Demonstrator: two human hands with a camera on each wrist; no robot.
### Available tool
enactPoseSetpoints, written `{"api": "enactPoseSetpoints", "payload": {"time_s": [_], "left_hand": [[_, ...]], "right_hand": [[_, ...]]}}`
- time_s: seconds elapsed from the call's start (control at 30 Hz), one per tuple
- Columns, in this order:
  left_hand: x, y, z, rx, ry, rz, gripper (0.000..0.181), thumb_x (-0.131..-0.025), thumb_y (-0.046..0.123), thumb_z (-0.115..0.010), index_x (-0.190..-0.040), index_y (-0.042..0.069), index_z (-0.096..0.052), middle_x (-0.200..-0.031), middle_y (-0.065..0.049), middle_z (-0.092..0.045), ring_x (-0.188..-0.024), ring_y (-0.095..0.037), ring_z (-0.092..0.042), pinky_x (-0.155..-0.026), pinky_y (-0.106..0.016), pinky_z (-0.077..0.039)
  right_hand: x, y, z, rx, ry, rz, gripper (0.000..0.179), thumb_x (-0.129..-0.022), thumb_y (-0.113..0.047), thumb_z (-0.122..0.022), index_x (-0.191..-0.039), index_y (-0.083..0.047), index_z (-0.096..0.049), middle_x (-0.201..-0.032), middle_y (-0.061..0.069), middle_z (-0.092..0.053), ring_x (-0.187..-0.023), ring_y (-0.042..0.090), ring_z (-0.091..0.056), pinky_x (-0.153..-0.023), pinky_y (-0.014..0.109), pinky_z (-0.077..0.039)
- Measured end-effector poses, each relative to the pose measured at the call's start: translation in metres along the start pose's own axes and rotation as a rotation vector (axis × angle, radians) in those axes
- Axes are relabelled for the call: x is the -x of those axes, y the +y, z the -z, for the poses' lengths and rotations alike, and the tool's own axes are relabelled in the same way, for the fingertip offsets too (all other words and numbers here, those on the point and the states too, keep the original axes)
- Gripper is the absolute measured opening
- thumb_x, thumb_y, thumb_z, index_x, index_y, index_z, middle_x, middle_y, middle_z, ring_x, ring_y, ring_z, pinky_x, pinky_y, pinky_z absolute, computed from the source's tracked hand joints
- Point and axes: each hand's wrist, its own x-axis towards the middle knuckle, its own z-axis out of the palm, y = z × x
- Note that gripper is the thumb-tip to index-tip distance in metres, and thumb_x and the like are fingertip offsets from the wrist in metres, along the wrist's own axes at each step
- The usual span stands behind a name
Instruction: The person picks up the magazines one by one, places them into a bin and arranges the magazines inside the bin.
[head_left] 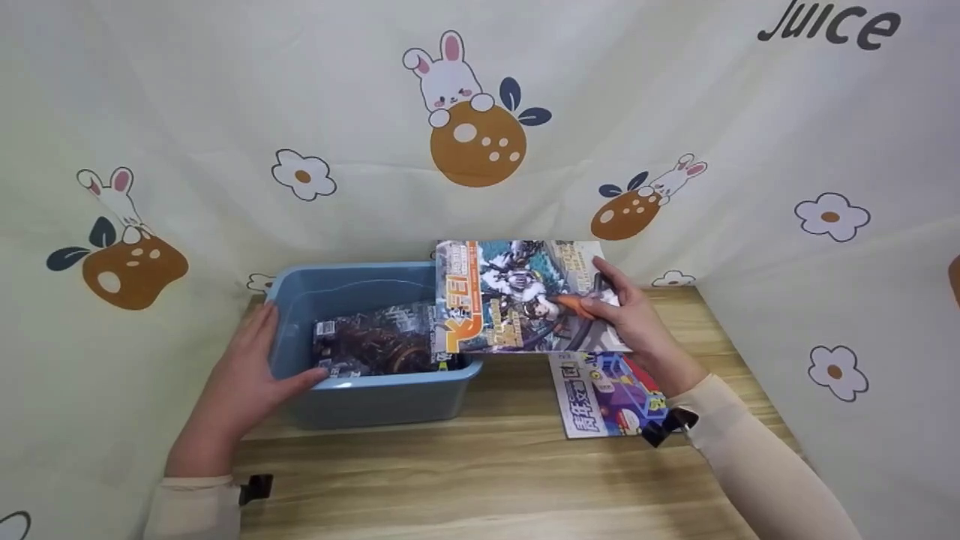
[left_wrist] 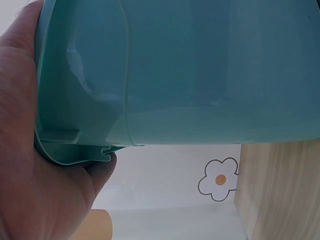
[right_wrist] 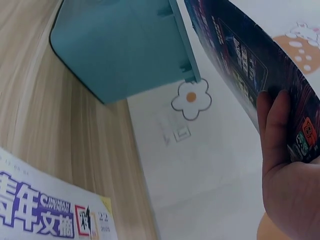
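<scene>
while left hand (head_left: 246, 375) grips blue bin (head_left: 375, 405) – right hand (head_left: 643, 321) holds magazine (head_left: 514, 289)

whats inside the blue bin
A dark magazine with a barcode lies inside the blue plastic bin. The colourful magazine in the right hand hides part of the interior; anything beneath the dark one can't be seen.

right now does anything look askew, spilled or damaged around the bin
Nothing stands out: no spill or damage shows. The blue bin stands upright, left hand on it; a dark magazine lies inside. The right hand grips an orange-lettered magazine, and a purple-lettered magazine lies on the table.
</scene>
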Motion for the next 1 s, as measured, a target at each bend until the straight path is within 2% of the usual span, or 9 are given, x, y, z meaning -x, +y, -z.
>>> {"api": "enactPoseSetpoints", "payload": {"time_s": [0.17, 0.4, 0.7, 1.0], "left_hand": [[0.001, 0.000, -0.001, 0.003, 0.006, -0.004, 0.135, -0.088, 0.075, -0.080, -0.177, 0.003, -0.009, -0.184, -0.025, -0.005, -0.167, -0.054, -0.008, -0.117, -0.087, -0.025], [0.003, 0.000, 0.000, -0.006, -0.002, 0.000, 0.135, -0.088, 0.076, -0.080, -0.176, 0.001, -0.010, -0.183, -0.026, -0.006, -0.167, -0.054, -0.009, -0.118, -0.086, -0.024], [0.002, -0.001, 0.000, 0.003, -0.010, 0.010, 0.135, -0.088, 0.077, -0.079, -0.177, 0.003, -0.008, -0.184, -0.025, -0.004, -0.167, -0.054, -0.009, -0.119, -0.086, -0.024], [0.002, 0.000, 0.000, -0.005, -0.006, 0.019, 0.136, -0.088, 0.079, -0.079, -0.177, 0.003, -0.008, -0.183, -0.026, -0.004, -0.166, -0.056, -0.010, -0.117, -0.086, -0.025]], "right_hand": [[-0.002, -0.001, -0.012, 0.011, 0.002, 0.015, 0.088, -0.102, -0.005, -0.078, -0.176, -0.021, -0.033, -0.173, 0.012, -0.036, -0.122, 0.022, -0.065, -0.088, 0.027, -0.064], [-0.005, -0.001, -0.031, -0.030, -0.025, 0.035, 0.086, -0.103, 0.000, -0.075, -0.176, -0.017, -0.033, -0.174, 0.010, -0.035, -0.123, 0.023, -0.065, -0.087, 0.027, -0.064], [-0.013, -0.003, -0.053, -0.028, -0.014, 0.088, 0.089, -0.099, 0.003, -0.078, -0.175, -0.013, -0.034, -0.179, 0.009, -0.031, -0.147, 0.027, -0.049, -0.101, 0.024, -0.057], [-0.015, -0.005, -0.072, -0.070, -0.028, 0.070, 0.091, -0.098, 0.003, -0.079, -0.175, -0.017, -0.035, -0.175, 0.010, -0.037, -0.137, 0.030, -0.058, -0.096, 0.029, -0.062]]}}
